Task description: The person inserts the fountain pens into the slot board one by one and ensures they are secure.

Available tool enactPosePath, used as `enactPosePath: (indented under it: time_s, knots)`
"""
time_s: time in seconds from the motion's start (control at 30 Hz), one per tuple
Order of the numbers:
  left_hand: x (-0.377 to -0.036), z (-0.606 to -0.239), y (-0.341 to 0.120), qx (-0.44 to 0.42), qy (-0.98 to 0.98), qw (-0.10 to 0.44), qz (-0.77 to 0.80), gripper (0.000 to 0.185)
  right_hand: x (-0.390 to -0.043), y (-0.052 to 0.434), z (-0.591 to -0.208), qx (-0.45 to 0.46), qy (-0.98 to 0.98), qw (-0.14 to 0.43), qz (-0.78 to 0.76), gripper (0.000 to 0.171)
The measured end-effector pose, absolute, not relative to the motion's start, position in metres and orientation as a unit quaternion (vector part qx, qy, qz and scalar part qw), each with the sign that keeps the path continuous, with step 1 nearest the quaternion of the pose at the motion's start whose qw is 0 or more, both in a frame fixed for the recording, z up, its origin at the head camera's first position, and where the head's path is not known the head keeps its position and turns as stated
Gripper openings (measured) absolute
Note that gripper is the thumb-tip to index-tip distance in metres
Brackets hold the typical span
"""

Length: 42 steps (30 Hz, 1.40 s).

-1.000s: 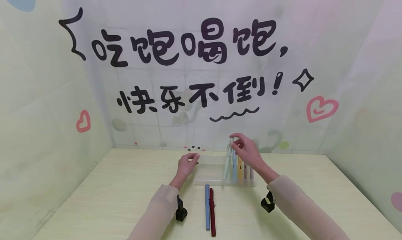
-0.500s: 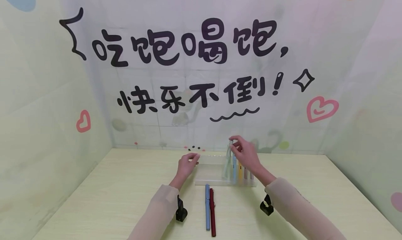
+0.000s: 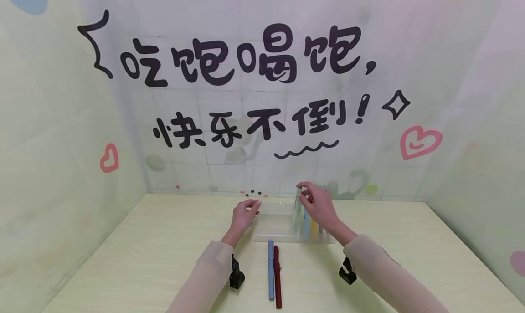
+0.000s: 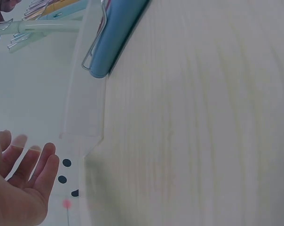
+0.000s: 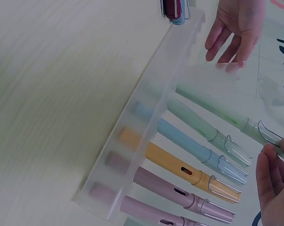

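My right hand (image 3: 319,204) fingers pinch the light, slick green pen (image 5: 212,121) by its clip end while my left hand (image 3: 244,214) fingers, relaxed, steady the rack (image 5: 146,123).

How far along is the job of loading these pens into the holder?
Done: five pens stand in the frosted holder. In hand: the right hand pinches a sixth, pale green pen, its tip in the holder; the left hand touches its end. Left: a blue pen and a dark red pen on the table.
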<state>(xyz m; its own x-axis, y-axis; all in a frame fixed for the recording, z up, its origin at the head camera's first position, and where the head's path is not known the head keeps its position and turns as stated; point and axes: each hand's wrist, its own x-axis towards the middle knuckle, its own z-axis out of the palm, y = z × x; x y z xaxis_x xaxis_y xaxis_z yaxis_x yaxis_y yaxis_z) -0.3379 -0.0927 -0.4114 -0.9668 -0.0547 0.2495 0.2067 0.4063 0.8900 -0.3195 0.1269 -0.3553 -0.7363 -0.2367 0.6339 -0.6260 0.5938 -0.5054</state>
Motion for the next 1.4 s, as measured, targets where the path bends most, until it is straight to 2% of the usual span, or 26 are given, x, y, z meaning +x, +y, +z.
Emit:
enactPosePath:
  time_s: [1.03,1.4]
  knots:
    - [-0.3384,-0.4132,-0.0932,-0.048,-0.831,0.122,-0.54,0.028,-0.3216,0.1233,-0.3648,0.259,-0.862,0.205,0.384,0.021]
    - [-0.3377,-0.4134,-0.0928,-0.044,-0.83,0.12,-0.542,0.027,-0.325,0.1192,-0.3633,0.225,-0.868,0.18,0.404,0.021]
